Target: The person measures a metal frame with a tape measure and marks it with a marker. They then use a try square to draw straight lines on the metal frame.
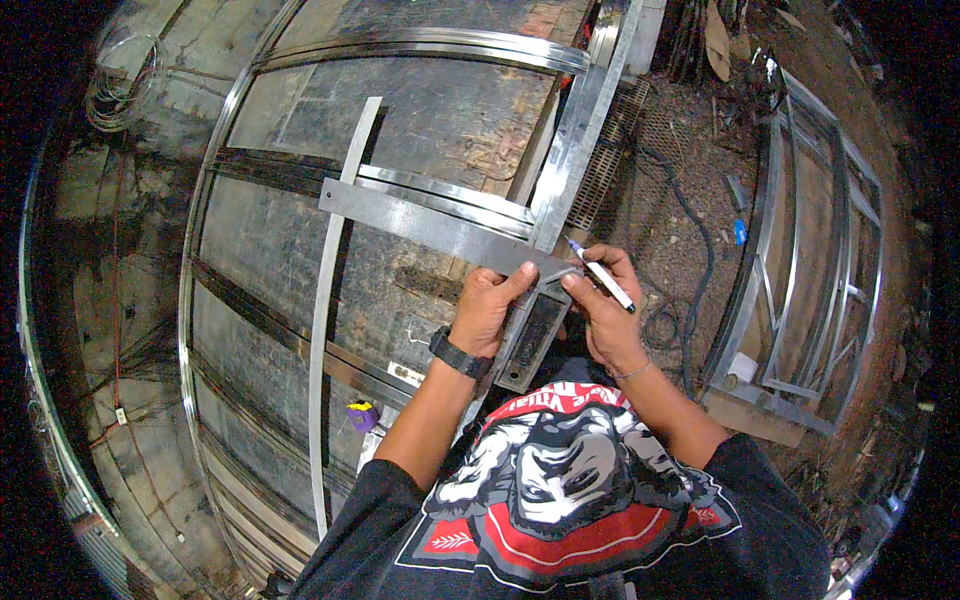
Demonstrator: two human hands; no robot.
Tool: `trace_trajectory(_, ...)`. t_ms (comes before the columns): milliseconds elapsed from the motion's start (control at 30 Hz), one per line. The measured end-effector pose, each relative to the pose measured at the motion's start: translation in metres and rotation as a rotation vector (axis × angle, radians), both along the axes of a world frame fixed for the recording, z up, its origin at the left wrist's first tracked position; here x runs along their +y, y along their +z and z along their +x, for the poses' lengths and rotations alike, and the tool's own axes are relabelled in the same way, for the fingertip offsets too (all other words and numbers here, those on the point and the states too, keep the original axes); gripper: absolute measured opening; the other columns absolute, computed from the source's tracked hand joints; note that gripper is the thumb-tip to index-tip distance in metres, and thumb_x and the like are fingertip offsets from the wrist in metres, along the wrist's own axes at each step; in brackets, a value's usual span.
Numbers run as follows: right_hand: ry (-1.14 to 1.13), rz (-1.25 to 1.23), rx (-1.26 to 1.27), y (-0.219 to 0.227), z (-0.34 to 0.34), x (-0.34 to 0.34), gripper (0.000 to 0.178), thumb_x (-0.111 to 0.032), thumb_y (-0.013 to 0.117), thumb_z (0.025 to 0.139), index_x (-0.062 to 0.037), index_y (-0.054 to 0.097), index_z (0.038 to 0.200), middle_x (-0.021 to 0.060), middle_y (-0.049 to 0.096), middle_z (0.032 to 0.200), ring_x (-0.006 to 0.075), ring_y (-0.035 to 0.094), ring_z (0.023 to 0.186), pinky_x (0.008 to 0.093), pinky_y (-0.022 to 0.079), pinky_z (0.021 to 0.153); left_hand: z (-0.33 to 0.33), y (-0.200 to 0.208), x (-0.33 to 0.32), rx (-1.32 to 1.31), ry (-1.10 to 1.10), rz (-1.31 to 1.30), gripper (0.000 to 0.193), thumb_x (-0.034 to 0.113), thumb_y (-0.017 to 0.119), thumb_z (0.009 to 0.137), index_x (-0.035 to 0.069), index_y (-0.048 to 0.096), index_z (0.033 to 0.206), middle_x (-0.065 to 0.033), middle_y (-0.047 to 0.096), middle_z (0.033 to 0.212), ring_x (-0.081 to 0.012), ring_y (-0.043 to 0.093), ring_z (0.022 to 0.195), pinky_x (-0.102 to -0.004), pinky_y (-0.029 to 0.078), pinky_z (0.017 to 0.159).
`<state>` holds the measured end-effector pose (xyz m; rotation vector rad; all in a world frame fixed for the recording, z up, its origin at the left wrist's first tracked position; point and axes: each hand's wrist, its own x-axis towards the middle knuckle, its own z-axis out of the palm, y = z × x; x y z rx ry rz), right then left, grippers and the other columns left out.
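Note:
My left hand grips the near right end of a wide flat metal bar, its thumb lying on top and its other fingers curled. The bar slants across a long narrow metal strip and has a small hole at its far left end. In my right hand is a white marker pen, its dark tip pointing up and left. The right thumb rests by the bar's end, close to the left thumb. Below both hands sits a grey metal channel piece.
Shiny metal framing with crossbars surrounds a worn dark board. A purple and yellow tape measure lies beside my left forearm. At right are a dark cable, a small blue object and another metal frame. Coiled wire lies far left.

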<state>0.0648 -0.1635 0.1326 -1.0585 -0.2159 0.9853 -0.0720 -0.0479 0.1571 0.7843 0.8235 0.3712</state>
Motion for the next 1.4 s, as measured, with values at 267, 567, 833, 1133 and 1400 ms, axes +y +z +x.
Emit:
trace_trajectory(267,-0.008,0.043,0.020,-0.004,0.000,0.000,0.039,0.002,0.079,0.087,-0.0062,0.058,0.119,0.0045,0.067,0.109,0.0115,0.064,0.098,0.0257,0.054,0.087,0.005,0.012,-0.004,0.051,0.021,0.023,0.027,0.030,0.079,0.093,0.004,0.073,0.086,-0.0015,0.072,0.081,-0.0105,0.065,0.066,-0.0276,0.050,0.060)
trace_trajectory(567,0.016,0.013,0.024,0.000,0.000,0.000,0.041,0.000,0.080,0.087,-0.0059,0.058,0.120,0.0034,0.066,0.109,0.0098,0.062,0.095,0.0241,0.051,0.085,0.002,0.000,-0.004,0.046,0.045,0.053,0.028,0.031,0.079,0.093,0.005,0.074,0.085,-0.0011,0.073,0.080,-0.0104,0.066,0.066,-0.0275,0.051,0.061)
trace_trajectory(833,0.049,-0.011,-0.005,-0.005,-0.001,-0.003,0.042,-0.001,0.081,0.086,-0.0056,0.058,0.121,0.0005,0.063,0.106,0.0057,0.057,0.089,0.0204,0.049,0.080,0.001,0.015,-0.005,-0.003,0.015,-0.009,0.033,0.034,0.077,0.095,0.005,0.072,0.078,-0.0021,0.072,0.076,-0.0104,0.064,0.062,-0.0272,0.050,0.057)
trace_trajectory(1133,0.053,-0.022,-0.046,0.001,-0.003,0.001,0.042,-0.002,0.082,0.085,-0.0064,0.058,0.121,-0.0027,0.062,0.102,0.0017,0.051,0.081,0.0174,0.045,0.072,0.000,0.016,-0.007,0.003,0.053,-0.009,0.034,0.031,0.076,0.096,0.006,0.070,0.074,-0.0028,0.071,0.074,-0.0109,0.064,0.059,-0.0269,0.049,0.055)
trace_trajectory(1400,0.074,-0.039,-0.025,0.000,-0.003,-0.001,0.042,-0.002,0.082,0.085,-0.0066,0.059,0.119,-0.0045,0.061,0.101,0.0019,0.051,0.081,0.0177,0.045,0.073,-0.004,0.010,-0.006,-0.009,0.042,0.000,0.031,0.029,0.077,0.095,0.005,0.071,0.075,-0.0042,0.073,0.076,-0.0113,0.066,0.060,-0.0273,0.050,0.056)
